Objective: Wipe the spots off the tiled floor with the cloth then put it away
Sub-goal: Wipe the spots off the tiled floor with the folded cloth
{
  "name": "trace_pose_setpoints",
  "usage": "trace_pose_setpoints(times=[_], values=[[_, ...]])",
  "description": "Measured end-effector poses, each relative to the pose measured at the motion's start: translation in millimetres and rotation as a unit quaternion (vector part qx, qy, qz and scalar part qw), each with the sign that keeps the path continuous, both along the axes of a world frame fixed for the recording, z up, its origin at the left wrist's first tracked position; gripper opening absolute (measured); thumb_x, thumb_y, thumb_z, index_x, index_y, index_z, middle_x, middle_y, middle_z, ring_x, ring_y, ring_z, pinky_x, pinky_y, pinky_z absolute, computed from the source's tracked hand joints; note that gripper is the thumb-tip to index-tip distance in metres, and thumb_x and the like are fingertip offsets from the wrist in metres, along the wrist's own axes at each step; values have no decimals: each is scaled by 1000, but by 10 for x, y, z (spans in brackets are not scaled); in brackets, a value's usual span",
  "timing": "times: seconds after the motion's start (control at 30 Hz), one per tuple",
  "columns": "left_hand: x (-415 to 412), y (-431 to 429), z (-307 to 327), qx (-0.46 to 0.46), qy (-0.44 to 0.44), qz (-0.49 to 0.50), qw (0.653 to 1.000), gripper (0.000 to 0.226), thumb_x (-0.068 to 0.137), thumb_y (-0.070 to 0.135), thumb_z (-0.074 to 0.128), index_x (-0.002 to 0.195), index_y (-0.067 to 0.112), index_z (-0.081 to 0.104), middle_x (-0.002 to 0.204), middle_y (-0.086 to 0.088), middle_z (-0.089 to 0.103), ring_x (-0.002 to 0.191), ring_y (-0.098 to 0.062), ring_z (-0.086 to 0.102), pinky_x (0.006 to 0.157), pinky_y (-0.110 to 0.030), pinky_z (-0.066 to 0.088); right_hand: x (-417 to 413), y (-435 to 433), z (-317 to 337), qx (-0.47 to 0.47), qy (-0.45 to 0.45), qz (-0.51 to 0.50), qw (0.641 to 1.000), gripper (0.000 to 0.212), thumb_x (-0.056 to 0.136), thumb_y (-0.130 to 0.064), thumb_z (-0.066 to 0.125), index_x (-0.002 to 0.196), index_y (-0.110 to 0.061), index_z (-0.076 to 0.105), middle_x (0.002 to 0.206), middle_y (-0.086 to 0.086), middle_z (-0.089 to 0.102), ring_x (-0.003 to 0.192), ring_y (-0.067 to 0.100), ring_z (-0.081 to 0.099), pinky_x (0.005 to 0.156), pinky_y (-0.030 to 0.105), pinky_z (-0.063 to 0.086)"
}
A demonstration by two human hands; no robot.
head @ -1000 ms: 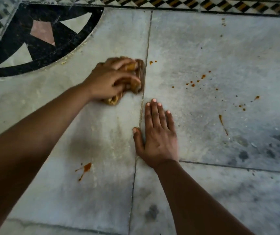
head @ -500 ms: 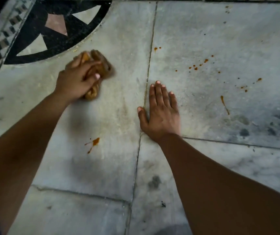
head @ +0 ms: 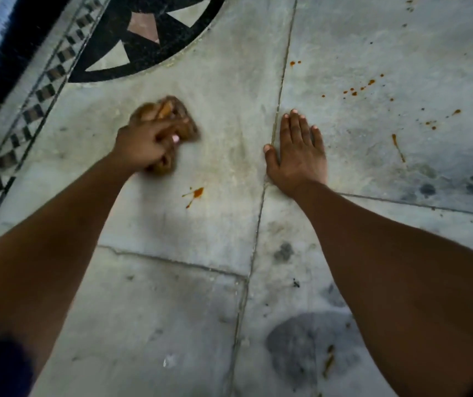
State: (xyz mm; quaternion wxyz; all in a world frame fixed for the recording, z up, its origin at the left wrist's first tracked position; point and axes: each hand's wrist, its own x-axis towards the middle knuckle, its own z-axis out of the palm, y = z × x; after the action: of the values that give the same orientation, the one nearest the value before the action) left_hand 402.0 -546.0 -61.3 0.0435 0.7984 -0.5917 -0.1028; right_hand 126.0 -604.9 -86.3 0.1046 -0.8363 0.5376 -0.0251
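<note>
My left hand point(head: 146, 144) grips a crumpled brown cloth point(head: 176, 116) and presses it on the grey tiled floor point(head: 215, 230), left of a tile joint. An orange splash point(head: 196, 193) lies on the same tile, just below and right of the cloth. My right hand point(head: 298, 151) rests flat on the floor with fingers spread, holding nothing, right beside the joint. Several small orange spots point(head: 357, 88) dot the tile to the right, with a longer orange streak point(head: 398, 147) lower down.
A black inlaid arc with pink and white triangles point(head: 146, 32) fills the upper left. A checkered border strip point(head: 29, 110) runs diagonally along the left edge. Dark grey blotches point(head: 309, 342) mark the tiles at the bottom and far right.
My left hand has swept the cloth from the tile joint leftwards and down, closer to the orange splash. The right hand stays planted; the view has shifted.
</note>
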Motion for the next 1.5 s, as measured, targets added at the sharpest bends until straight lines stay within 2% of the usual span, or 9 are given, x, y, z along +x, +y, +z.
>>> trace_pose_setpoints(times=[0.1, 0.2, 0.37, 0.63, 0.93, 1.03, 1.2, 1.33, 1.5], values=[[-207, -200, 35, 22, 38, 66, 997, 48, 94, 43, 45, 141, 32, 39, 157, 7, 15, 143, -25, 11, 115, -51, 12, -6, 5, 24, 5, 13, 9, 1000, 67, 97, -44, 20, 149, -6, 1, 158, 10, -3, 146, 20, -5, 118, 36, -4], [-626, 32, 83, 28, 72, -34, 996, 53, 89, 54, 42, 139, 33, 42, 156, 7, 21, 143, -25, 14, 114, -51, 16, -11, 6, 42, 16, 16, 13, 1000, 67, 98, -44, 20, 149, -6, 1, 158, 11, -3, 146, 21, -4, 117, 36, -4], [-846, 1307, 35, -61, -12, -171, 983, 55, 84, 54, 33, 129, 31, 56, 148, -3, 39, 137, -35, 32, 99, -56, 37, 36, 365, 7, 26, 0, 44, 999, 66, 98, -45, 19, 149, -7, 1, 158, 11, -1, 146, 21, -3, 117, 36, -4], [-357, 815, 37, -30, -19, 231, 972, 47, 94, 49, 36, 138, 36, 37, 152, -7, 25, 134, -39, 24, 104, -55, 26, 47, 603, -34, -16, 0, 49, 999, 65, 97, -44, 20, 149, -9, 3, 158, 9, 2, 146, 21, 0, 118, 37, -2], [-1204, 1698, -91, -78, -60, -92, 991, 50, 91, 48, 31, 135, 32, 48, 151, -7, 33, 135, -39, 33, 98, -50, 36, 17, 581, -55, -23, -21, 50, 998, 67, 96, -44, 22, 149, -6, 7, 158, 11, 6, 146, 23, 4, 118, 38, 1], [-643, 1816, -104, -65, -88, 11, 994, 57, 88, 50, 31, 135, 22, 50, 147, -15, 38, 128, -40, 42, 96, -51, 42, 11, 590, -55, -18, -15, 46, 999, 66, 97, -44, 21, 149, -7, 5, 158, 11, 4, 146, 22, 1, 118, 37, 0], [-234, 1173, 68, -23, -35, 282, 958, 40, 95, 38, 40, 133, 28, 46, 150, -12, 26, 132, -39, 27, 103, -52, 28, 36, 597, -53, -22, -17, 45, 999, 66, 97, -43, 23, 149, -7, 6, 158, 10, 5, 146, 22, 2, 118, 38, 0], [-748, 730, 35, -24, -24, 159, 987, 47, 91, 40, 39, 138, 38, 38, 152, -7, 26, 137, -40, 20, 106, -51, 25, 39, 596, -44, -19, -26, 43, 999, 65, 97, -41, 24, 149, -7, 6, 158, 10, 5, 146, 21, 2, 118, 38, 0], [-1325, 1307, -70, -69, -54, -79, 993, 55, 89, 49, 27, 139, 32, 41, 155, -4, 25, 137, -43, 25, 104, -55, 28, 25, 590, -40, -20, -35, 44, 998, 64, 97, -40, 26, 149, -7, 8, 158, 10, 7, 146, 22, 3, 117, 37, 0]])
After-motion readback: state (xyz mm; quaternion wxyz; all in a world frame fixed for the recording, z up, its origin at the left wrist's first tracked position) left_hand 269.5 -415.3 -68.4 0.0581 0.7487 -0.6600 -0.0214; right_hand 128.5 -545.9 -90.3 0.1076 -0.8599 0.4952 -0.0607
